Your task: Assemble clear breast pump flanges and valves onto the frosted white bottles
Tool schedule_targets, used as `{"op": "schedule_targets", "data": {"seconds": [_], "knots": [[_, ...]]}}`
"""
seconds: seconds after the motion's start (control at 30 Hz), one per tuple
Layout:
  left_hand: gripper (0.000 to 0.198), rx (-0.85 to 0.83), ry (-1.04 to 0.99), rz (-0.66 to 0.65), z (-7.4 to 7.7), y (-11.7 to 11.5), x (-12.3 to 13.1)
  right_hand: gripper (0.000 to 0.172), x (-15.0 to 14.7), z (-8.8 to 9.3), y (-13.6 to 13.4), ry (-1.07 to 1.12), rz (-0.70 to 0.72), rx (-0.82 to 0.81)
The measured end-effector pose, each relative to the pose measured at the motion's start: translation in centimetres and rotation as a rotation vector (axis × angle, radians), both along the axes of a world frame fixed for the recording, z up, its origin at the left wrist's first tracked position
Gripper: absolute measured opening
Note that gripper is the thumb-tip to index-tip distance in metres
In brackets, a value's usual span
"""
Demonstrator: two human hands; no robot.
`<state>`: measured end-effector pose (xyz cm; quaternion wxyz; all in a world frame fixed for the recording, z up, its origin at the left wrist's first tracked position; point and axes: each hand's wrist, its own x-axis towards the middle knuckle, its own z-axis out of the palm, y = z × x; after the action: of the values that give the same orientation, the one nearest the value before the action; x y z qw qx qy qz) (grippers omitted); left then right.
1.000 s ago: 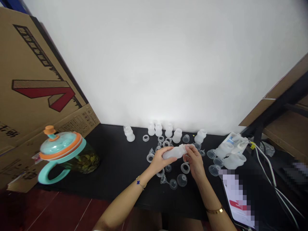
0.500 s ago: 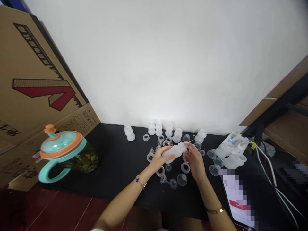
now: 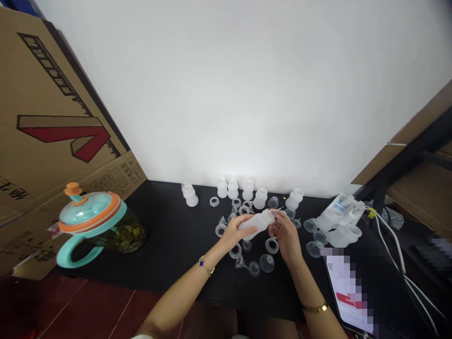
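Note:
My left hand (image 3: 237, 231) is shut around the body of a frosted plastic baby bottle (image 3: 257, 223), which is tilted with its neck up and to the right. My right hand (image 3: 286, 234) pinches at the bottle's neck, and a thin clear tip sticks out there. What that tip belongs to is hidden by my fingers. Around both hands lie several clear silicone rings, such as one (image 3: 271, 245), and clear funnel-shaped parts, such as one (image 3: 242, 263), on the black table top (image 3: 176, 249).
Several frosted bottles (image 3: 247, 190) stand along the wall at the back of the table. More bottles and clear cups (image 3: 335, 226) sit on the right, near white cables (image 3: 391, 249) and a phone (image 3: 348, 292). A teal-handled jar (image 3: 95, 226) stands against a cardboard box (image 3: 63, 122) on the left.
The bottle has tilted from nearly level to neck-up between my hands. My right fingers have moved up around its neck. The loose parts on the table have stayed in place.

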<state>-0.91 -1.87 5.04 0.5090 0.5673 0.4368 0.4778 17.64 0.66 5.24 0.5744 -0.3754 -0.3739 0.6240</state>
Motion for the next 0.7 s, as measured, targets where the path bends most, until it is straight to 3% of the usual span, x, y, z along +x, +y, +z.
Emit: {"op": "schedule_targets", "data": {"seconds": [0.37, 0.7], "knots": [[0.044, 0.01, 0.01, -0.011, 0.2, -0.05, 0.01, 0.027, -0.04, -0.14, 0.02, 0.037, -0.02, -0.009], [0.046, 0.0, 0.003, -0.012, -0.62, 0.17, 0.05, 0.029, -0.05, -0.57, 0.06, 0.01, -0.027, 0.011]]}}
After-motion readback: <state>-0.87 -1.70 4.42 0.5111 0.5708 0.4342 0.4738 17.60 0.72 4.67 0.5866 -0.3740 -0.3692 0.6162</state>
